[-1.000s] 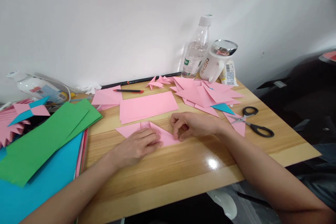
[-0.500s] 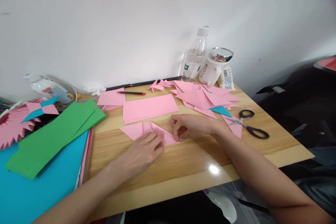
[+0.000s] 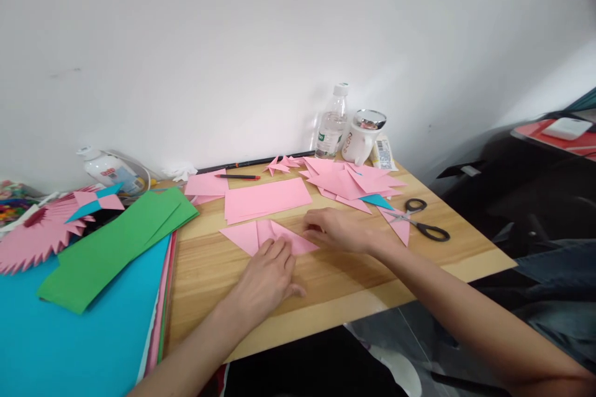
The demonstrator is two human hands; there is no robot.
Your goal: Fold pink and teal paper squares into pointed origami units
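Left hand (image 3: 272, 276), loosely open, rests on part-folded paper (image 3: 242, 236); right hand (image 3: 339, 231), half-curled (grip unclear), is by its corner. Folded pieces (image 3: 344, 181) lie piled; flat sheets (image 3: 266, 200) still unfolded.

Near the centre, the left hand (image 3: 267, 276) covers part of the folded pink paper (image 3: 241, 236); whether the right hand (image 3: 339, 229) touches that paper cannot be told. The frame crops the blue paper (image 3: 107, 341) at lower left. Right of centre, the packet's (image 3: 383, 155) print is illegible.
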